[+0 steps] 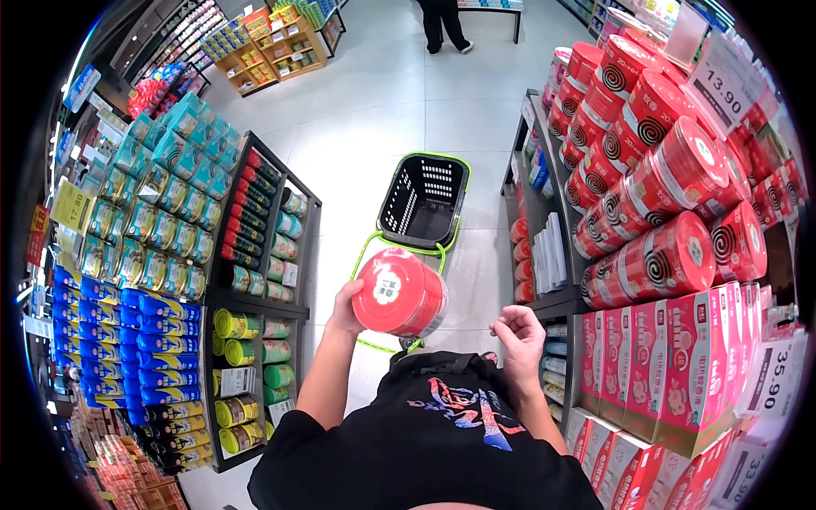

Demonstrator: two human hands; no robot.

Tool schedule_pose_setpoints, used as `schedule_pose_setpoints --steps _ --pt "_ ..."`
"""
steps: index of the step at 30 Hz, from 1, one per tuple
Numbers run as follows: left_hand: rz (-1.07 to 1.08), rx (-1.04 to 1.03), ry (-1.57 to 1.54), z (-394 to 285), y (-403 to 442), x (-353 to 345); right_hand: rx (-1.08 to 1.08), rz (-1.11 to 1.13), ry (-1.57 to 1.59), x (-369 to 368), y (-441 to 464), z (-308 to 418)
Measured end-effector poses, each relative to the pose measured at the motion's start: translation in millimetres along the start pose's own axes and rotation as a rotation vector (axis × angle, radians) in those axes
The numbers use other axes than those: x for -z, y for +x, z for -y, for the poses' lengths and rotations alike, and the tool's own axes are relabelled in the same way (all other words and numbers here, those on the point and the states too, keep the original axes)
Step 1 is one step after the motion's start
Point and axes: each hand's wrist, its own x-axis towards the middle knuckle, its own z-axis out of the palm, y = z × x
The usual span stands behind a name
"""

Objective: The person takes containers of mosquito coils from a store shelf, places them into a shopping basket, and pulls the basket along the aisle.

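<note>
My left hand (346, 308) grips a red round canister (399, 293) by its side, its lid with a white flower-shaped label facing up toward me. The canister looks like the mosquito coil tubs on the right-hand display. My right hand (518, 336) is raised at the right of my body, its fingers curled in and thumb near the index finger, with nothing visible in it. Just beyond the canister, a black shopping basket (391, 200) with a bright green rim stands on the floor. Its green pull handle (367, 248) reaches back toward me, partly hidden behind the canister.
On the right, stacked red mosquito coil tubs (646, 263) rise above pink-and-red boxes (671, 357). A dark shelf (255, 255) on the left holds cans and tubes, beside blue packs (166, 348). Tiled floor (374, 119) runs ahead, where a person (442, 21) in dark trousers stands.
</note>
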Motion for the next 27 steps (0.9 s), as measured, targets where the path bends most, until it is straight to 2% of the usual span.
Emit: schedule_pose_setpoints --steps 5,10,14,16,24,27 --pt "-0.073 0.120 -0.025 43.3 7.1 -7.1 -0.014 -0.036 0.030 33.2 8.0 0.5" --pt "0.046 0.185 0.152 77.3 30.7 -35.1 -0.020 -0.003 0.016 58.5 20.4 10.7" --pt "0.074 0.233 0.170 92.1 38.5 -58.1 -0.068 0.026 0.065 77.3 26.4 12.3" --pt "0.061 0.245 0.185 95.2 38.2 -59.7 -0.133 0.050 0.048 78.1 30.8 12.5" --pt "0.069 0.239 0.250 71.0 68.2 -43.2 -0.526 0.411 -0.048 41.5 61.9 1.2" --pt "0.118 0.242 0.325 56.1 98.5 -25.2 -0.525 0.411 -0.099 18.7 81.9 12.2"
